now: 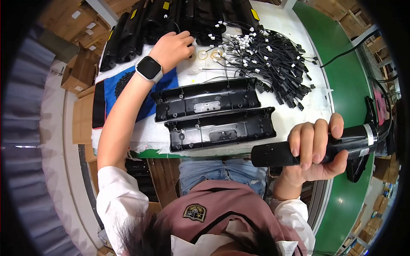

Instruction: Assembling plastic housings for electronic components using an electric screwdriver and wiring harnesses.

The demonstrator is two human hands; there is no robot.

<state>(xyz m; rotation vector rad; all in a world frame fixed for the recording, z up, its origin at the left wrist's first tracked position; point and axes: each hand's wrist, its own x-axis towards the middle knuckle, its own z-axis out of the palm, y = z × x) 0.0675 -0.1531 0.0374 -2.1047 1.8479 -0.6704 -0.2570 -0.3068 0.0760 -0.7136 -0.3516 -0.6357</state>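
Observation:
My right hand (318,147) is wrapped round a black electric screwdriver (273,154), held off the table's front right edge; a cord leaves its right end. My left hand (174,49), with a watch on the wrist, reaches to the far side of the table. Its fingers are curled beside the black plastic casings (156,21), and what they hold, if anything, is hidden. Between my arms lie two long black shell halves, a farther one (235,96) and a nearer one (252,123), inner sides up with screw posts showing.
A heap of black cables (277,59) with white connectors covers the back right of the table. Small black screws (123,85) lie piled on a blue cloth (147,106) at left. Rubber bands (203,54) lie near the cables. A green surface (341,85) borders the right.

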